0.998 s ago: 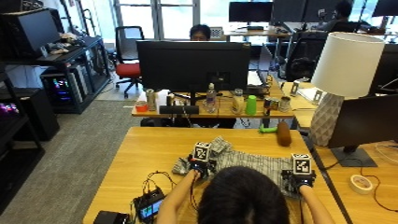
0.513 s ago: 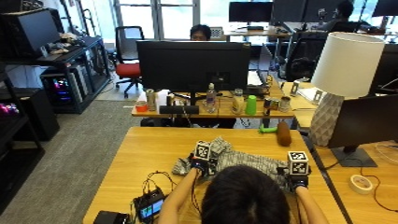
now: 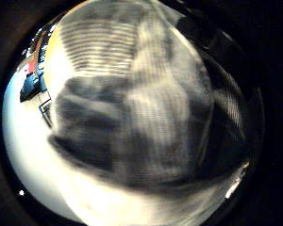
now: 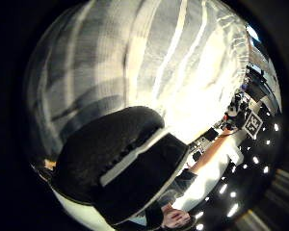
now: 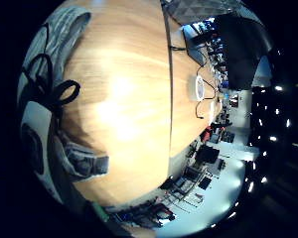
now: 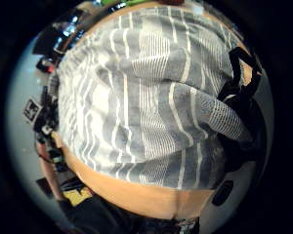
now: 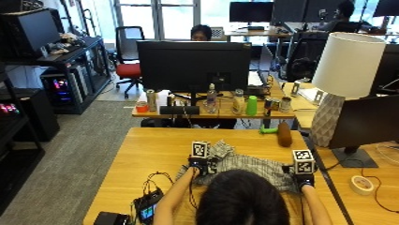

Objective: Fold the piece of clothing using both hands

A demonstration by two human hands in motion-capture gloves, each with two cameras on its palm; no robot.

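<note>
One grey-and-white striped garment (image 7: 249,165) is lying bunched on the wooden table (image 7: 156,150) at lower centre of the outside view, partly hidden behind the person's head; the left hand (image 7: 198,165) is sitting at its left end and the right hand (image 7: 302,177) at its right end, though from here I cannot tell how either set of fingers is closing. Beyond the table, a black monitor (image 7: 193,65) is standing at upper centre, a white lamp (image 7: 344,75) at the right edge, and a small black device (image 7: 148,211) with a lit screen is lying at lower left. Left little finger side palm view: folds of the garment (image 3: 146,117) are filling nearly the whole frame, close to the palm. Left thumb side palm view: a gloved thumb (image 4: 120,163) is curling in over the striped cloth (image 4: 149,62) at lower centre, so the left hand is pinching the garment. Right little finger side palm view: bare table (image 5: 129,99) is taking up the centre, with a gathered edge of the garment (image 5: 77,161) lying at the left side and a roll of tape (image 5: 201,88) on the neighbouring desk at upper right. Right thumb side palm view: the garment (image 6: 151,102) is spreading over the table (image 6: 146,197) across most of the frame, its right-hand edge bunching up against the dark glove at the frame's right side, where the right hand is gathering and gripping the cloth.
</note>
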